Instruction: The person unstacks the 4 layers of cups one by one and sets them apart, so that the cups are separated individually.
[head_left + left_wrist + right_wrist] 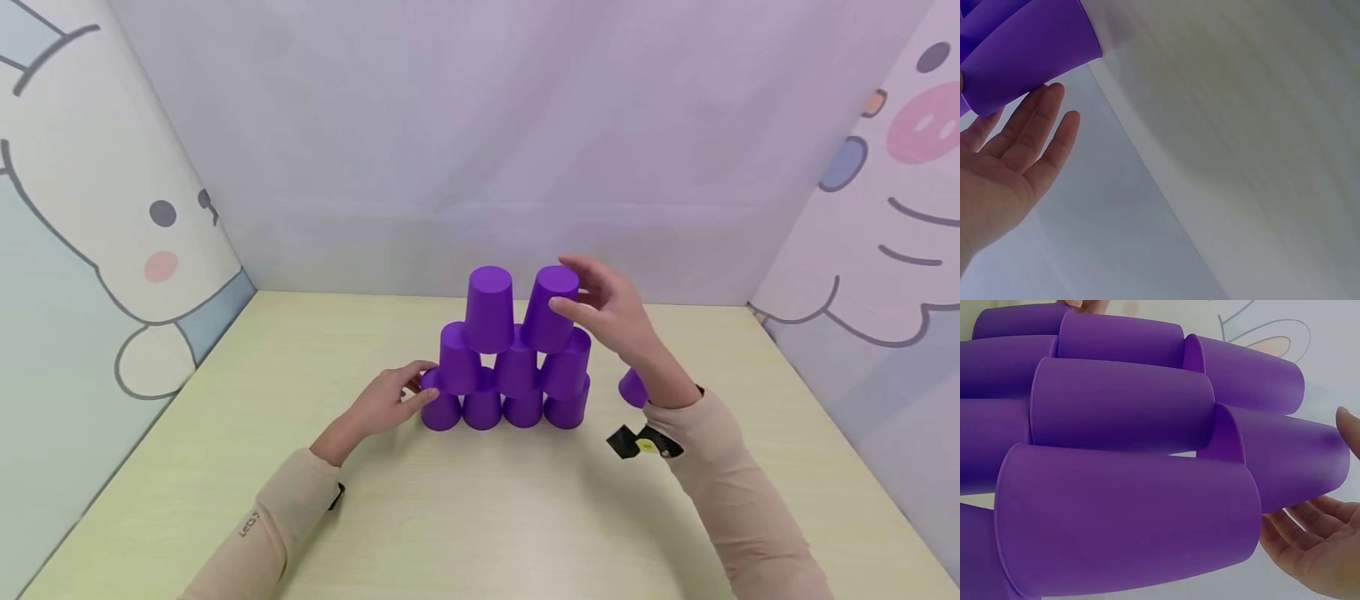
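Upside-down purple cups form a stack, with several in the bottom row, three in the middle row (516, 367) and two on top. My right hand (611, 312) holds the right top cup (550, 321) near its closed end, thumb in front and fingers behind. That cup stands over the gap between two middle cups. Beside it is the left top cup (490, 312). My left hand (386, 400) is at the leftmost bottom cup (441, 412), thumb in front and fingers behind. In the left wrist view, relaxed fingers (1041, 125) lie along a cup's side.
Another purple cup (633, 388) is on the table right of the stack, partly hidden behind my right wrist. The pale wooden table (480, 517) meets a plain back wall (360, 250). Cartoon-printed side walls stand left and right.
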The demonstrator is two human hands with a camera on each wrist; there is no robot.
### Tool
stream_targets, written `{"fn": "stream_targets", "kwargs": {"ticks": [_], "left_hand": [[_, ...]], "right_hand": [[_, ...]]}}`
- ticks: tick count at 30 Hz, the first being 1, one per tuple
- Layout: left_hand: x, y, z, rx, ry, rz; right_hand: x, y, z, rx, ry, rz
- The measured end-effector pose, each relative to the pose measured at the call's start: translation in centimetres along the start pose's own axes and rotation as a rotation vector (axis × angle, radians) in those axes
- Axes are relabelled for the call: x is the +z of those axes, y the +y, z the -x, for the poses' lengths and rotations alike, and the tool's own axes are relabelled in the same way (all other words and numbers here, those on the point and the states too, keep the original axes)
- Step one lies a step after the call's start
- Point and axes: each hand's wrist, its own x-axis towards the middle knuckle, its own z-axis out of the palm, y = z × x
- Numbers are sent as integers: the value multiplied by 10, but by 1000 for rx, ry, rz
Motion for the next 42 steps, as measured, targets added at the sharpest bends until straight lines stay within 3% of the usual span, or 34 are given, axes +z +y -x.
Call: {"fn": "stream_targets", "kwargs": {"ticks": [16,42], "left_hand": [[2,2,-1,-15,-7,-5],[4,0,-4,-8,-8,10]], "right_hand": [[5,-2,2,13,44,-25],[-28,-20,45,-11,167,30]]}}
